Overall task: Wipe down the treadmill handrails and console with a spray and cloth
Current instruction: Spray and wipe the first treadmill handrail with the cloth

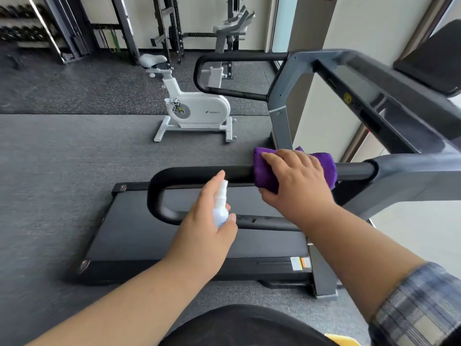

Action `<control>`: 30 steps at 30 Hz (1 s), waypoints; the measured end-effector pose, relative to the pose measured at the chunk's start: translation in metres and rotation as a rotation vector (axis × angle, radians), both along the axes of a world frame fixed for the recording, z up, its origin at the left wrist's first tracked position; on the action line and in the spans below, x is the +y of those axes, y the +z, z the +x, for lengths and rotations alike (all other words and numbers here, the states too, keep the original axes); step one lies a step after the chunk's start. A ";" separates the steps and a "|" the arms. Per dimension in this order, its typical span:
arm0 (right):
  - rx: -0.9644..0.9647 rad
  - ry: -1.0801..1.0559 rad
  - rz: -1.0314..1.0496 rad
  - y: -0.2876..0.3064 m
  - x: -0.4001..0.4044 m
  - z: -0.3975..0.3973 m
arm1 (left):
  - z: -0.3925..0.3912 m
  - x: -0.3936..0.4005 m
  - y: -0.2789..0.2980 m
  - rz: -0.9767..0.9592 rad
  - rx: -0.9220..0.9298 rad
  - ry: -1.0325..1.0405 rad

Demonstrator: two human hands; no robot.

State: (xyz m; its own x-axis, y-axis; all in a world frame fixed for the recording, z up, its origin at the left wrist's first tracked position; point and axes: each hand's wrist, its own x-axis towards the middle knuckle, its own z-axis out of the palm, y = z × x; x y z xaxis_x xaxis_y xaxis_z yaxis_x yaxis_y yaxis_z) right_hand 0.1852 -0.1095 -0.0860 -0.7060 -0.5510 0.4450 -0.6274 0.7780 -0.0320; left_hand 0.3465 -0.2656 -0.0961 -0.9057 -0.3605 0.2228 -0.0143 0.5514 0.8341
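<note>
The big grey treadmill (361, 136) stood on the dark gym floor (62, 158), with its long black belt (199, 245) lying flat below. Behind it stood a white exercise bike (197, 108), and weight racks (74, 28) lined the far wall. The treadmill's dark console (434, 68) sat up high on the right, tilted, with nothing touching it. The far handrail (224, 57) looped round near the bike, and no hand was on it.

The near handrail (189, 171) was the one being cleaned. A purple cloth (267, 178) was wrapped over its top bar, close to where the bar joined the grey frame. The right hand (296, 181) lay on top of the cloth, fingers spread and curled down over it, pressing it onto the bar. The left hand (207, 221) was wrapped round a small white spray bottle (220, 208), just beside the rail's lower bar, with one finger up by the nozzle, which pointed toward the top bar.

It looked like the job was only partly done. The cloth was at one end of the near rail, and I could not tell which parts were already wiped. The loop end of this rail, the far rail and the console probably still needed cleaning
</note>
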 end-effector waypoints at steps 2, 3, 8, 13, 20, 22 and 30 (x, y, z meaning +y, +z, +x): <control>-0.031 0.008 0.020 0.003 -0.007 0.001 | -0.010 0.015 0.002 -0.012 0.005 0.019; -0.049 0.021 0.035 0.005 -0.013 0.002 | -0.015 0.022 0.003 -0.018 0.006 0.032; -0.101 0.164 0.119 0.010 -0.017 -0.008 | -0.038 0.065 0.006 -0.058 0.055 0.089; -0.134 0.194 0.126 0.015 0.036 -0.034 | -0.066 0.110 0.003 -0.042 0.079 0.090; -0.070 0.124 0.130 0.014 0.120 -0.062 | -0.075 0.152 -0.010 0.016 0.075 0.094; -0.061 0.118 0.142 0.013 0.115 -0.061 | -0.071 0.155 -0.011 0.024 0.071 0.102; -0.084 0.326 0.184 0.018 0.051 -0.045 | -0.061 0.163 -0.014 -0.005 0.058 0.254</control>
